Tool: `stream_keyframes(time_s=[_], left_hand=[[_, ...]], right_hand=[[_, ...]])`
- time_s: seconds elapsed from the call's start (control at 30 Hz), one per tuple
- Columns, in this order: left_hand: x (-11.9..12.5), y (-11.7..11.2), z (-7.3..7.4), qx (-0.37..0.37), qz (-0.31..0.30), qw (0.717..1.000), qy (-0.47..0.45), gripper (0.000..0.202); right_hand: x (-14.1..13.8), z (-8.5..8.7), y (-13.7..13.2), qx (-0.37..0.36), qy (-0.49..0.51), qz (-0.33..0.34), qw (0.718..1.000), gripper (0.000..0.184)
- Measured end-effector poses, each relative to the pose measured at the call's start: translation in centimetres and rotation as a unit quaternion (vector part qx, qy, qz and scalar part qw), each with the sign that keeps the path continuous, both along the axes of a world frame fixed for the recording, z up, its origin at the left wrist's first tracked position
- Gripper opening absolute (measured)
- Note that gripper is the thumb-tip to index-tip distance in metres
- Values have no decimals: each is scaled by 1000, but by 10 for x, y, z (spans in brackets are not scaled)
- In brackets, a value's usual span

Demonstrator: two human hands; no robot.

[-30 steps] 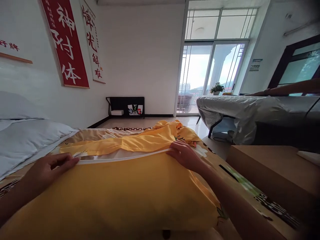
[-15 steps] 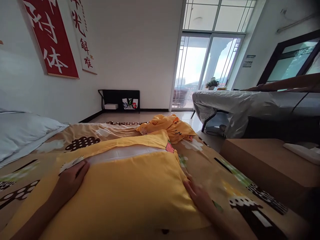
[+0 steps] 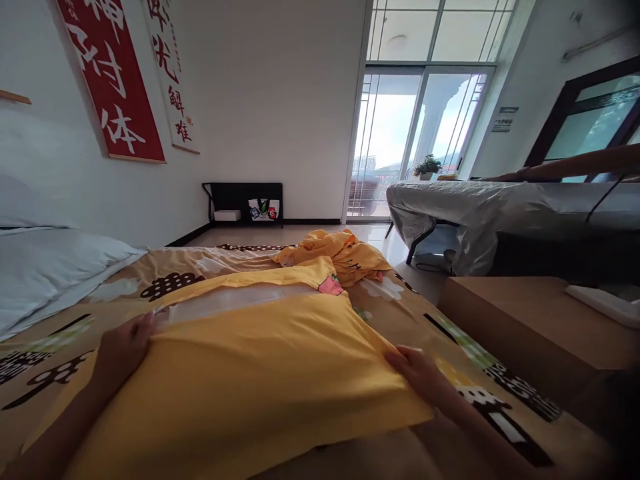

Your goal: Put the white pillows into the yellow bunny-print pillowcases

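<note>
A yellow pillowcase (image 3: 270, 373) lies stretched over the bed, its long opening facing away from me. Inside that opening a white pillow (image 3: 235, 300) shows. My left hand (image 3: 125, 343) grips the case at the left end of the opening, fingers closed on the cloth. At the right side edge my right hand (image 3: 413, 370) pinches the fabric and pulls it taut, with creases running toward the fingers. The near edge of the case is lifted off the bed near me. A pink printed patch sits at the opening's right corner.
Beyond the pillowcase lies a crumpled yellow cloth (image 3: 340, 250). A pale pillow (image 3: 60, 267) rests at left on the patterned bedsheet (image 3: 385, 313). To the right stand a cardboard box (image 3: 530, 313) and a plastic-covered table (image 3: 465, 197). A black shelf (image 3: 235, 200) is by the far wall.
My right hand has moved slightly right and up, now gripping the case's side and stretching it. My left hand has shifted left along the opening. The near edge has risen.
</note>
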State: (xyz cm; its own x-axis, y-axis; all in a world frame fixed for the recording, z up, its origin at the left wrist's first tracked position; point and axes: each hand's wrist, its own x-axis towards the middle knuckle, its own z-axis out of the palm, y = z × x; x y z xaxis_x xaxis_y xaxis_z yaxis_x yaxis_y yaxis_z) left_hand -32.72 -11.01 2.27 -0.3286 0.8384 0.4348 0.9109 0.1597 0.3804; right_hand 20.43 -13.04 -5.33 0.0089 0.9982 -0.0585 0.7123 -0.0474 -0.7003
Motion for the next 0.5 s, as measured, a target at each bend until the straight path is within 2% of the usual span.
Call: stream_keyframes(time_s=[0.07, 0.13, 0.27, 0.33, 0.37, 0.43, 0.5], left_hand=[[5, -1, 2, -22, -29, 999, 11, 54], [11, -5, 6, -12, -54, 998, 31, 47], [14, -31, 9, 132, -69, 982, 113, 37], [13, -52, 4, 198, -97, 964, 152, 35], [13, -62, 0, 215, -133, 951, 177, 34], [18, -80, -12, 216, -237, 916, 242, 37], [27, -92, -28, 187, -296, 889, 294, 46]], right_hand=[[7, -5, -3, 0, -51, 6, 999, 46], [9, -10, -6, 9, -74, 17, 997, 43], [22, -4, -2, 3, -58, 25, 998, 41], [29, 4, 6, -11, -47, 24, 999, 45], [28, 8, 10, -16, -33, 24, 999, 48], [16, 13, 15, -26, 21, 17, 999, 53], [-8, 10, 16, -20, 95, -5, 995, 57]])
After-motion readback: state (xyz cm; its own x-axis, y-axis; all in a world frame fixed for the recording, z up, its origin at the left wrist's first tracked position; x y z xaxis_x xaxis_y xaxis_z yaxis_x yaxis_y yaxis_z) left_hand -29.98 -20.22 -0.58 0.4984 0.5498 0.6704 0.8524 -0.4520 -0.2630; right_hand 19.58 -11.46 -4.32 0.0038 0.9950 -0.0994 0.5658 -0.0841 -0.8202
